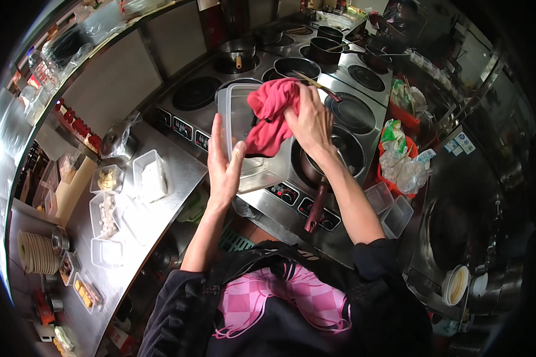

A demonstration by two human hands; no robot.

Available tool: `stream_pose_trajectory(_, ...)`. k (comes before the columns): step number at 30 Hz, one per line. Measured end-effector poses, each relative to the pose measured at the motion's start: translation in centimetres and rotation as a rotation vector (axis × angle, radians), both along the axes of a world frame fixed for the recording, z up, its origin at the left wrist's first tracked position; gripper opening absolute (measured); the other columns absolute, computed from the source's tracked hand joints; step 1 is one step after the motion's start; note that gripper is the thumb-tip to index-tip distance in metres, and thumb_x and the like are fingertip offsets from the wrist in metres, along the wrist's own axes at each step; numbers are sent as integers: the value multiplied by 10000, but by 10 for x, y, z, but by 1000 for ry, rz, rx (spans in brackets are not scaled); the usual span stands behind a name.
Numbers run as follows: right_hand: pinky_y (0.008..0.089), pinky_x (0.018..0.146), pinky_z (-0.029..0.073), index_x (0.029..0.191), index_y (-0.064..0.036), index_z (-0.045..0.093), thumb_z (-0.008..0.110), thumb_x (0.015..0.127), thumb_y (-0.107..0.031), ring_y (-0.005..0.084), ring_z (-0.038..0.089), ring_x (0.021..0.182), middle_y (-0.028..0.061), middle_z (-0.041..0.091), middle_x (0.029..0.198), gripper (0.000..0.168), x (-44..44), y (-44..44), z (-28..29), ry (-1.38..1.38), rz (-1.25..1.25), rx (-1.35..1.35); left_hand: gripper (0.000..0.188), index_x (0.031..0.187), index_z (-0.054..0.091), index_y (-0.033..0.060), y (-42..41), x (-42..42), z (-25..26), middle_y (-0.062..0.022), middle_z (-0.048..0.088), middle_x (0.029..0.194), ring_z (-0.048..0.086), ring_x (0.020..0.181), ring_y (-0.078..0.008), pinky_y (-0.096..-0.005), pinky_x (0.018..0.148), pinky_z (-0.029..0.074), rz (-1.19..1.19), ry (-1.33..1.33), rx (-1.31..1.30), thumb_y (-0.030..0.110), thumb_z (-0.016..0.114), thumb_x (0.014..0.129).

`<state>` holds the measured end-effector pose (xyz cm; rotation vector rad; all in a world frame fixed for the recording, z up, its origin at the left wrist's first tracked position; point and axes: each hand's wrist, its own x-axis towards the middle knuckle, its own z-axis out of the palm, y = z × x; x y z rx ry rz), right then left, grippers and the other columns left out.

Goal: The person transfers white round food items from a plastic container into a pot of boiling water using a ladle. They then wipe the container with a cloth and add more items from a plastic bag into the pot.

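Observation:
My left hand [224, 167] grips the left side of a clear plastic food container [265, 174], thumb at its rim and fingers along the outer wall. The container is held tilted above the front edge of the stove, its open side towards me. My right hand [311, 120] clutches a bunched pink-red cloth [274, 118] at the container's mouth. The cloth hangs over part of the opening and hides some of the inside. Below my right wrist stands a dark frying pan [353, 154] with a maroon handle [316, 209].
On the left, a steel counter [161, 214] bears several plastic food containers [149, 178] and stacked plates [38, 252]. Pots [326, 51] and a frying pan [297, 69] occupy the stove behind. Red baskets [399, 165] with plastic bags line its right side. A person [402, 22] stands at the far right.

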<state>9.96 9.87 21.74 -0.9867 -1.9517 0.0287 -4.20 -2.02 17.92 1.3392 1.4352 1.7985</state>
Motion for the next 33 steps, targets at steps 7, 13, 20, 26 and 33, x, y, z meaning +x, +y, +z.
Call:
stream_pose_trajectory(7,375,686,471,1041,-47,421,619,600,-1,320,523,850,157,402,1073,485,-22,-19,15,149,102,202,700,1346,111,89,7,34,3,-130,378,1187,460,847,-145,-281,736,403,-167,-203,-42,213,538,806)
stream_pose_trajectory(13,284,572,443,949,-10,528,507,697,-72,200,518,771,86,504,998,260,-24,-23,0,-397,204,393,630,1348,132,109,16,23,-4,-57,489,1053,469,937,-132,-252,717,398,-176,-36,2,256,475,841)
stream_pose_trajectory(20,425,536,477,875,111,468,544,729,-140,390,570,673,311,467,930,300,-29,-10,17,-194,47,-121,585,1298,296,78,20,24,13,-155,422,1142,446,1038,-247,-335,870,359,35,282,212,100,538,766)
stream_pose_trajectory(26,388,620,476,942,105,436,541,748,-172,323,593,691,208,568,707,354,5,-6,11,-112,114,-487,553,1297,274,33,25,39,9,-124,375,1220,390,1107,-213,-315,928,295,-70,325,233,99,504,799)
stream_pose_trajectory(33,403,629,473,1099,17,423,512,685,-15,369,551,793,215,528,951,425,95,-53,3,37,-182,-30,600,1326,212,73,62,105,32,-143,389,1214,418,1065,-208,-312,867,358,-408,189,224,171,509,815)
